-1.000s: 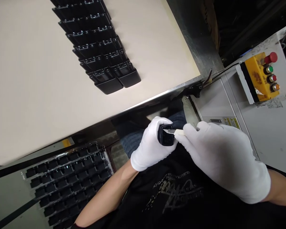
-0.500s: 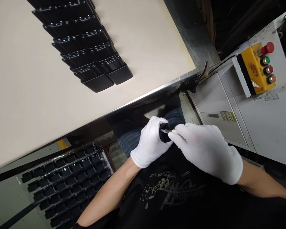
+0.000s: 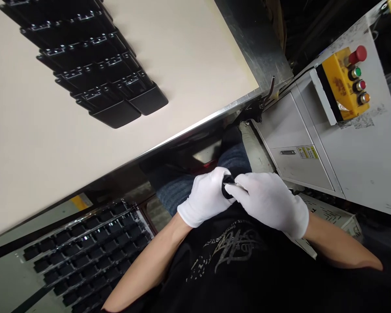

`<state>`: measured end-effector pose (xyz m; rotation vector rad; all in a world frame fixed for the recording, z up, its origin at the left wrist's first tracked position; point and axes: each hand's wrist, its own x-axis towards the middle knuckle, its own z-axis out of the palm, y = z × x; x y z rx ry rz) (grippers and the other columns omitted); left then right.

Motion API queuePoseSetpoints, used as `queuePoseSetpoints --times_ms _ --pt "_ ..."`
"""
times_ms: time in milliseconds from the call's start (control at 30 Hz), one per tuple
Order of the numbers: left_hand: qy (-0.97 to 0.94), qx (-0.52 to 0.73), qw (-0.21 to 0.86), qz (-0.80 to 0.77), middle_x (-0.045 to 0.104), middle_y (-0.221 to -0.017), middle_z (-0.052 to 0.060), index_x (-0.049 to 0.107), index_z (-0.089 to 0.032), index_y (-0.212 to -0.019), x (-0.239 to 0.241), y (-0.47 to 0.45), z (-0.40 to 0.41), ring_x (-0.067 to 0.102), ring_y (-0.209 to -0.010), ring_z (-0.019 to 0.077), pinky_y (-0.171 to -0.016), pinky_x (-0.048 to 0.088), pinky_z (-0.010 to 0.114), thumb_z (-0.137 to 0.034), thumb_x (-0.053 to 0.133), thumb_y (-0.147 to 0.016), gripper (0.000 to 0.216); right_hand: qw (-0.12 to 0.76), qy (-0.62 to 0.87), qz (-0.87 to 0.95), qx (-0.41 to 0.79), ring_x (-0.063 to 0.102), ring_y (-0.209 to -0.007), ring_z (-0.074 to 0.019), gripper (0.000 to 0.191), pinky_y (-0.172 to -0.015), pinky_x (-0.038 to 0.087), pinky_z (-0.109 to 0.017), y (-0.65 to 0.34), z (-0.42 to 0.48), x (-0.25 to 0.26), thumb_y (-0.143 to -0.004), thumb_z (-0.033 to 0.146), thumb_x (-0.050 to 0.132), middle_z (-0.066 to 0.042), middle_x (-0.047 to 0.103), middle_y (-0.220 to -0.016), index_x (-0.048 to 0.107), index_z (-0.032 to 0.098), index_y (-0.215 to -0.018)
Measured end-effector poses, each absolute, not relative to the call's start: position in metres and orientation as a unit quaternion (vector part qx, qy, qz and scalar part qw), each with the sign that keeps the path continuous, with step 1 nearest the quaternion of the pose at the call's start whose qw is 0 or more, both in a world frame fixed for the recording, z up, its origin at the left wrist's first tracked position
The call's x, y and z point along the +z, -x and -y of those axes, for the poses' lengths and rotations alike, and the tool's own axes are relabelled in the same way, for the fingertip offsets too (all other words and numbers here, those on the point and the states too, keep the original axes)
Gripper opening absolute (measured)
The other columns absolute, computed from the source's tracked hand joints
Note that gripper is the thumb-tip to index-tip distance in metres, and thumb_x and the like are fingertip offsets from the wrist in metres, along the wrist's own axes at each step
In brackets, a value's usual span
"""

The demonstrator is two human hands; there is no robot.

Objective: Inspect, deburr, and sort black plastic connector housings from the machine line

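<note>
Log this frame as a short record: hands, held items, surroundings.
left_hand: white-gloved left hand, wrapped around a small black part
right_hand: white-gloved right hand, pinching a slim blade at the part; blade mostly hidden by fingers
table: beige tabletop, two columns of overlapping black pieces
lower_left: gridded tray; pocket contents unclear
right_side: yellow control box with four buttons

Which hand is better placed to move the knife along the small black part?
Probably the right hand: it holds the knife, while the left hand grips the small black part.
</note>
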<state>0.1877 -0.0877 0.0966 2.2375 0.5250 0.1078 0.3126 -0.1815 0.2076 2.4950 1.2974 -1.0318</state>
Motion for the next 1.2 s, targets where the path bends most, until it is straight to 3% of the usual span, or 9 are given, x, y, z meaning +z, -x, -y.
queuePoseSetpoints --times_ms 267,400,567,733,800,900,1033,1100,1200 --pt "-0.898 0.041 0.402 -0.174 0.075 -0.081 0.004 0.064 -0.022 -0.098 0.091 -0.192 0.088 0.076 -0.069 0.0273 -0.065 0.056 0.036 -0.029 0.078 -0.075 0.028 0.065 -0.827 -0.443 -0.339 0.055 -0.065 -0.0142 0.043 -0.063 0.026 -0.032 -0.317 0.184 0.211 -0.112 0.039 0.049 -0.001 0.071 -0.076 0.076 0.022 -0.083" --pt "-0.914 -0.055 0.363 -0.174 0.076 -0.085 0.009 0.067 -0.019 -0.101 0.081 -0.192 0.097 0.078 -0.076 0.0332 -0.068 0.056 0.040 -0.032 0.073 -0.081 0.025 0.028 -0.840 -0.440 -0.318 0.056 -0.063 -0.0132 0.040 -0.063 0.027 -0.032 -0.311 0.202 0.185 -0.112 0.033 0.051 0.000 0.072 -0.075 0.073 0.022 -0.081" --pt "-0.904 -0.170 0.371 -0.127 0.077 -0.089 0.010 0.068 -0.018 -0.102 0.067 -0.200 0.110 0.078 -0.081 0.0341 -0.072 0.056 0.041 -0.031 0.070 -0.087 0.020 -0.024 -0.812 -0.441 -0.382 0.063 -0.070 -0.0123 0.039 -0.067 0.035 -0.028 -0.310 0.227 0.153 -0.112 0.021 0.047 -0.002 0.076 -0.082 0.072 0.018 -0.082" --pt "-0.861 -0.072 0.469 -0.182 0.073 -0.085 0.006 0.063 -0.020 -0.100 0.063 -0.213 0.092 0.074 -0.077 0.0287 -0.072 0.055 0.037 -0.025 0.077 -0.079 0.025 -0.053 -0.847 -0.358 -0.389 0.058 -0.065 -0.0129 0.040 -0.064 0.034 -0.028 -0.324 0.226 0.180 -0.113 0.028 0.047 -0.002 0.070 -0.075 0.075 0.020 -0.085" --pt "-0.797 0.014 0.553 -0.241 0.068 -0.081 0.001 0.060 -0.021 -0.092 0.071 -0.216 0.079 0.068 -0.072 0.0221 -0.069 0.053 0.033 -0.026 0.081 -0.075 0.028 -0.110 -0.843 -0.311 -0.425 0.054 -0.063 -0.0131 0.042 -0.062 0.035 -0.027 -0.334 0.226 0.198 -0.112 0.035 0.048 0.000 0.063 -0.068 0.075 0.020 -0.083" --pt "-0.682 0.108 0.684 -0.236 0.064 -0.079 -0.003 0.057 -0.022 -0.089 0.093 -0.214 0.068 0.059 -0.067 0.0149 -0.065 0.051 0.028 -0.030 0.091 -0.071 0.040 -0.292 -0.771 -0.228 -0.518 0.049 -0.058 -0.0128 0.044 -0.060 0.039 -0.027 -0.349 0.229 0.212 -0.110 0.046 0.053 0.004 0.051 -0.059 0.075 0.018 -0.085" --pt "-0.586 0.143 0.773 -0.195 0.062 -0.076 -0.005 0.054 -0.023 -0.094 0.118 -0.209 0.069 0.054 -0.062 0.0118 -0.062 0.049 0.027 -0.023 0.093 -0.070 0.046 -0.470 -0.680 -0.139 -0.545 0.029 -0.046 -0.0099 0.053 -0.047 0.028 -0.026 -0.355 0.230 0.207 -0.107 0.064 0.052 0.009 0.036 -0.053 0.073 0.016 -0.095" --pt "-0.571 0.148 0.785 -0.190 0.061 -0.076 -0.005 0.053 -0.023 -0.095 0.124 -0.209 0.070 0.054 -0.061 0.0114 -0.062 0.049 0.027 -0.019 0.092 -0.070 0.047 -0.445 -0.699 -0.165 -0.535 0.032 -0.046 -0.0106 0.050 -0.048 0.032 -0.027 -0.352 0.226 0.208 -0.109 0.060 0.050 0.008 0.040 -0.054 0.072 0.017 -0.096" --pt "-0.592 0.162 0.769 -0.179 0.062 -0.076 -0.005 0.054 -0.023 -0.095 0.126 -0.208 0.070 0.056 -0.062 0.0118 -0.063 0.051 0.027 -0.016 0.091 -0.069 0.045 -0.300 -0.790 -0.263 -0.466 0.056 -0.062 -0.0142 0.039 -0.066 0.050 -0.029 -0.346 0.217 0.222 -0.112 0.042 0.047 0.002 0.058 -0.065 0.073 0.020 -0.094"
